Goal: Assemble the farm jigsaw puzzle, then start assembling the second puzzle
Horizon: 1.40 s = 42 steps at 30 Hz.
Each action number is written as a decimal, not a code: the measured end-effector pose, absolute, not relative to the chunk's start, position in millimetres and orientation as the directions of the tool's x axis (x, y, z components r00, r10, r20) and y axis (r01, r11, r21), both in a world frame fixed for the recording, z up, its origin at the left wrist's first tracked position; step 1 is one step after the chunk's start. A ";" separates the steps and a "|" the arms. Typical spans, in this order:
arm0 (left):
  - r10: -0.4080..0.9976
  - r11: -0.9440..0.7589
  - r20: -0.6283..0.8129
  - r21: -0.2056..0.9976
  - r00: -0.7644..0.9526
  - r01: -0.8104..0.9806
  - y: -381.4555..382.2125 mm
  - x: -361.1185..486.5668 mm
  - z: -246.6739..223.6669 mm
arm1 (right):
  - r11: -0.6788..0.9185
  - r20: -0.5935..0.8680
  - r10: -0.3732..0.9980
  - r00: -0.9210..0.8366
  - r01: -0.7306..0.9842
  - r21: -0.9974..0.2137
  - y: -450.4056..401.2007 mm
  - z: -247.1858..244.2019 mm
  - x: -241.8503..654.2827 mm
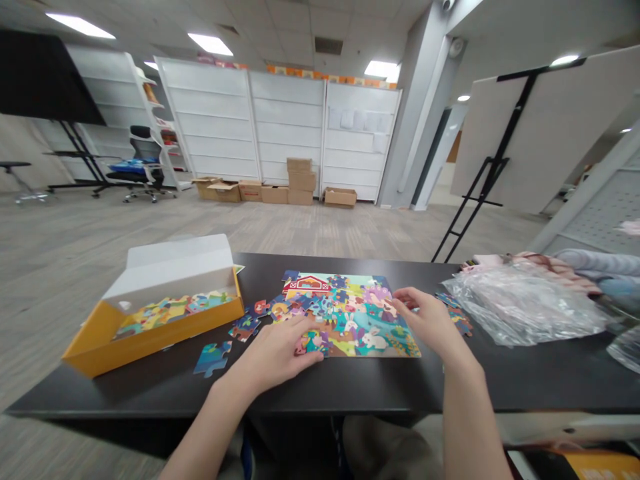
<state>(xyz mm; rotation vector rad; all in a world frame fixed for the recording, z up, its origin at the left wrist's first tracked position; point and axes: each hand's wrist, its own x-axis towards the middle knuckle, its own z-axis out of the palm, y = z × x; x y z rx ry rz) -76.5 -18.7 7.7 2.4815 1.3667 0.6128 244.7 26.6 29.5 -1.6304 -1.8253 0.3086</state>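
Note:
A colourful jigsaw puzzle (367, 327) with rabbits and a red barn lies on the black table, mostly joined on its right side. My left hand (285, 347) rests palm down over its lower left part, fingers stretched out and thumb apart, covering some pieces. At the right edge, my right hand (425, 317) has its fingers bent and spread from the thumb, the tips touching or just above the puzzle. I see nothing held in either hand. Loose puzzle pieces (211, 359) lie left of my left hand, and more pieces (457, 315) are partly behind my right hand.
An opened yellow box (165, 343) with puzzle pieces inside stands on the table's left. Clear plastic bags (530, 300) with soft, folded items lie at the right. Beyond the table (380, 393) are cardboard boxes (300, 180), white shelving and a board on a black stand.

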 end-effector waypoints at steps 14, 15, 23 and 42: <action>0.824 -0.549 0.352 0.298 0.444 0.781 -12.0 -75.8 -2.6 | 0.321 0.141 0.944 -0.297 0.927 -0.196 68.2 15.3 153.0; 0.822 -0.550 0.354 0.294 0.446 0.781 -12.4 -76.3 -3.1 | 0.322 0.135 0.945 -0.299 0.926 -0.196 70.6 12.8 151.8; 0.828 -0.541 0.330 0.262 0.453 0.799 -15.1 -75.6 2.1 | 0.274 0.127 0.960 -0.249 0.928 -0.253 83.6 -2.6 146.6; 0.844 -0.522 0.284 0.236 0.455 0.820 -16.0 -77.7 4.3 | 0.303 0.338 0.941 -0.011 0.475 -0.826 69.7 20.5 194.8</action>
